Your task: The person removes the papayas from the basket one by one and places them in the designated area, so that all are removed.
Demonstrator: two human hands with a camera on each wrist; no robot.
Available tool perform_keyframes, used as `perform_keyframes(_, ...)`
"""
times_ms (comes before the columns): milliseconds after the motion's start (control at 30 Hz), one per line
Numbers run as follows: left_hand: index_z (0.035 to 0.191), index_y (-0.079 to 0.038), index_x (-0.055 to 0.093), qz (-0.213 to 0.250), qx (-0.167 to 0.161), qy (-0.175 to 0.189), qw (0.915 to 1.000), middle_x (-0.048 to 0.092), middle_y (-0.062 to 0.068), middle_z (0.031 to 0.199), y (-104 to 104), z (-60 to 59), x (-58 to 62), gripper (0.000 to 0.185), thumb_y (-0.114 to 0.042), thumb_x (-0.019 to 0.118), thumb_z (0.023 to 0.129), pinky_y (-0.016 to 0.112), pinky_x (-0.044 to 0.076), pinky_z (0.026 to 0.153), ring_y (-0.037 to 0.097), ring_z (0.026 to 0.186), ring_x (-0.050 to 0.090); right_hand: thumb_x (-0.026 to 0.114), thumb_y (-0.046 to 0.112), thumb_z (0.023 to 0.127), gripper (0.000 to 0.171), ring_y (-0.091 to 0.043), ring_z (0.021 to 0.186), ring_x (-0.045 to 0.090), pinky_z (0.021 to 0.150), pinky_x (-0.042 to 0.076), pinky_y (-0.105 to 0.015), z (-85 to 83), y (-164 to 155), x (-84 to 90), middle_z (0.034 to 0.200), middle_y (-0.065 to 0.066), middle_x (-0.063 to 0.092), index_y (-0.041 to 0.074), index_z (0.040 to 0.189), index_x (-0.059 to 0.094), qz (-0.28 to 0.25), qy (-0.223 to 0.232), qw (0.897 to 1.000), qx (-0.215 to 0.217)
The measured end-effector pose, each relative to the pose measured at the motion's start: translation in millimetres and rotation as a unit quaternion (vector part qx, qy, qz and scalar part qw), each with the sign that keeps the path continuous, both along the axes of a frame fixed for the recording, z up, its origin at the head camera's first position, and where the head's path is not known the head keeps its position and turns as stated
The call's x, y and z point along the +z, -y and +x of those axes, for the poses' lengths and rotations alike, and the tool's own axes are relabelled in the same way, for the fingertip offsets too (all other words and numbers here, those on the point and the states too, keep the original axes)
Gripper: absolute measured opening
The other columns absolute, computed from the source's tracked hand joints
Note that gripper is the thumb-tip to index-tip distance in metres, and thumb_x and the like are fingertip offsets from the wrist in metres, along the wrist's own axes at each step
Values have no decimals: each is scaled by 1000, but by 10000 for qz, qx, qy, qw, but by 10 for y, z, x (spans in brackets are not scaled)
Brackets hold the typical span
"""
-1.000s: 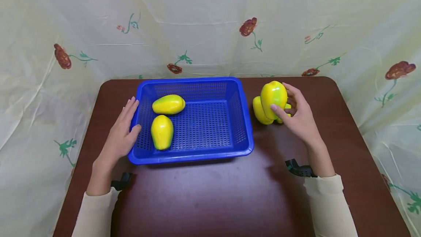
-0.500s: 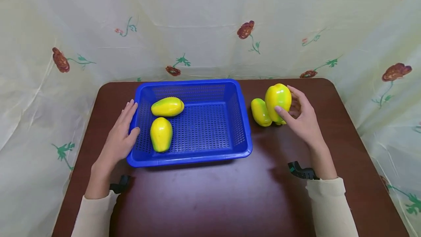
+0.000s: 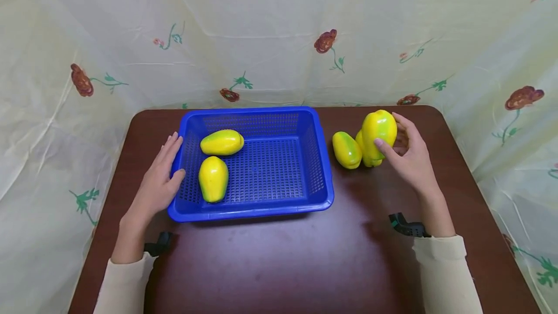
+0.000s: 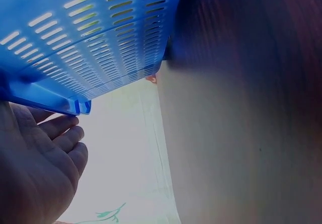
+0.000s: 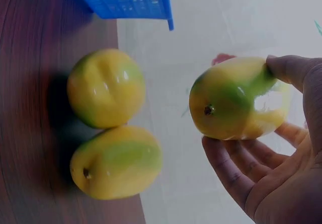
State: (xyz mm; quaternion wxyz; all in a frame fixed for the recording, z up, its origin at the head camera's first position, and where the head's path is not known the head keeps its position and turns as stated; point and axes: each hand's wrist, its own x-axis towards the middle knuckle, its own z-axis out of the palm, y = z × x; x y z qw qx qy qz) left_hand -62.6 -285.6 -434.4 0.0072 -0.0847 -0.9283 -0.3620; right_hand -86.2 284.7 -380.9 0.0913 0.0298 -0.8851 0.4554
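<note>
A yellow-green mango (image 3: 379,131) is held in my right hand (image 3: 410,151), thumb on the near side and fingers on the far side. In the right wrist view this mango (image 5: 236,100) hangs clear of the table, beside two others. Those are a mango (image 3: 347,150) lying near the basket and a second mango (image 3: 368,158), partly hidden behind the held one. My left hand (image 3: 154,178) rests along the left rim of a blue plastic basket (image 3: 257,213), fingers straight, thumb over the rim. Inside the basket lie a sideways mango (image 3: 222,142) and another mango (image 3: 213,179) pointing toward me.
The basket stands toward the back of a dark brown table (image 3: 261,265) with rounded corners. A flowered curtain (image 3: 270,38) hangs close behind the table and along both sides. Black wrist mounts (image 3: 410,227) sit below both hands.
My right hand has moved to the right with the mango, uncovering more of the mangoes on the table. The left hand stays on the rim. The view has shifted slightly.
</note>
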Motion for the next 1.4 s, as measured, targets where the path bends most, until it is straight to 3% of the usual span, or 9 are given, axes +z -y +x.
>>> perform_keyframes(267, 171, -23, 21, 46, 13, 0, 10000, 16, 3, 180, -11, 8, -13, 76, -17, 52, 102, 73, 17, 129, 33, 168, 13, 74, 14, 97, 75, 3, 99, 62, 79, 53, -3, -93, -114, -33, 134, 1, 55, 16, 162, 36, 36, -3, 9999, -145)
perform_keyframes(533, 171, -21, 22, 99, -1, -44, 9999, 17, 4, 180, -23, -19, -7, 76, -15, 51, 101, 74, 16, 129, 35, 168, 13, 73, 27, 99, 71, 2, 99, 60, 80, 50, -1, -176, -203, -55, 141, -14, 58, 22, 161, 40, 271, 210, 9988, -337)
perform_keyframes(1000, 171, -23, 20, 75, 103, 18, 9999, 15, 4, 181, 12, -5, 19, 76, -15, 51, 102, 78, 20, 124, 37, 167, 14, 70, 40, 101, 75, 4, 102, 53, 78, 45, -1, -201, -421, -160, 146, -17, 55, 18, 164, 36, 590, 616, 9943, -642)
perform_keyframes(1400, 171, -23, 20, 122, 28, 31, 9999, 14, 4, 181, -21, -16, -7, 76, -16, 50, 102, 77, 19, 125, 36, 168, 14, 68, 38, 102, 75, 6, 96, 51, 74, 43, -3, -135, -571, -214, 146, -24, 54, 13, 164, 34, 679, 828, 9911, -788)
